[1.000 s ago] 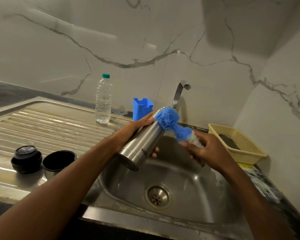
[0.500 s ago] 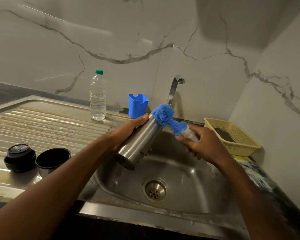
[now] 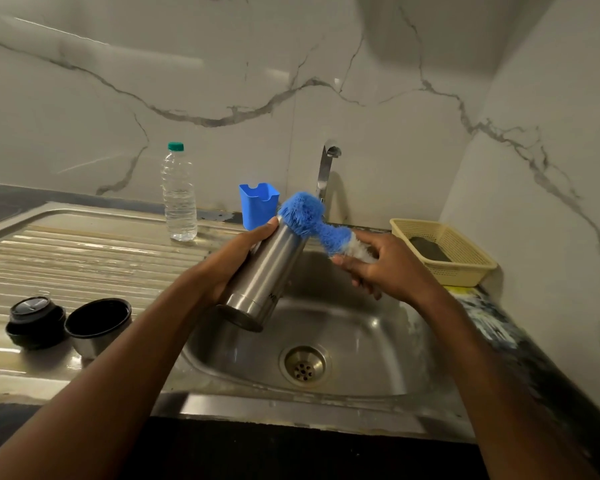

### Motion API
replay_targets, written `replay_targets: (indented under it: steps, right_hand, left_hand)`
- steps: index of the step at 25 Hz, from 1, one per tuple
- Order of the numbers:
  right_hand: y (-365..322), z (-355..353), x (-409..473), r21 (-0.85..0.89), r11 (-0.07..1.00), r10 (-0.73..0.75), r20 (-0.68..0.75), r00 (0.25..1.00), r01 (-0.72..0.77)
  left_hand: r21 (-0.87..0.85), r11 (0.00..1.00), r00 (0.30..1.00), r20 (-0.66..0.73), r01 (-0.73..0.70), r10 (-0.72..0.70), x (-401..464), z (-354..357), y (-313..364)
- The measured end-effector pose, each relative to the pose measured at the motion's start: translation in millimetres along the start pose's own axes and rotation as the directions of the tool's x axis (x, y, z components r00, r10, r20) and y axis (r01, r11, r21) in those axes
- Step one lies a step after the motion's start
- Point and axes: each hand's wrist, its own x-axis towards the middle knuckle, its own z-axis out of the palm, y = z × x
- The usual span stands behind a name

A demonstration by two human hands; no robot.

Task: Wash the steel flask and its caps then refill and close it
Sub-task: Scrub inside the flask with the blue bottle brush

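My left hand (image 3: 234,258) grips the steel flask (image 3: 264,278), held tilted over the sink basin (image 3: 361,344) with its mouth up and away from me. My right hand (image 3: 383,268) holds a blue bottle brush (image 3: 307,218) by its handle; the bristle head presses against the flask's mouth. On the drainboard (image 3: 84,244) at the left stand the two caps: a black inner cap (image 3: 33,318) and a steel outer cap (image 3: 97,323) with its dark opening up.
A clear water bottle (image 3: 178,195) with a green lid stands on the drainboard's back edge. A blue plastic holder (image 3: 258,204) sits beside the tap (image 3: 327,168). A yellow basket (image 3: 444,251) with a dark scrub pad rests at the right. The drain (image 3: 303,367) lies in the basin.
The brush head stays at the flask's mouth and both hands keep their grip. The view has shifted a little.
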Motion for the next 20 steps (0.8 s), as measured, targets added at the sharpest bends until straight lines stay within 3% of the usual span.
replay_targets:
  steps: [6,14,20]
  right_hand:
    - [7,0,-2,-0.034,0.999,0.012,0.023,1.0,-0.011]
    - [12,18,-8,-0.001,0.999,-0.035,0.014,0.999,0.035]
    - [15,15,-6,-0.095,0.995,-0.055,-0.127,0.99,0.043]
  left_hand:
    - [0.009,0.999,0.992,0.113,0.047,-0.048,12,-3,-11]
    - [0.023,0.998,0.997,0.048,0.062,-0.063,11,-14,-17]
    - [-0.027,0.999,0.994,0.103,0.028,-0.025,10,-10,-13]
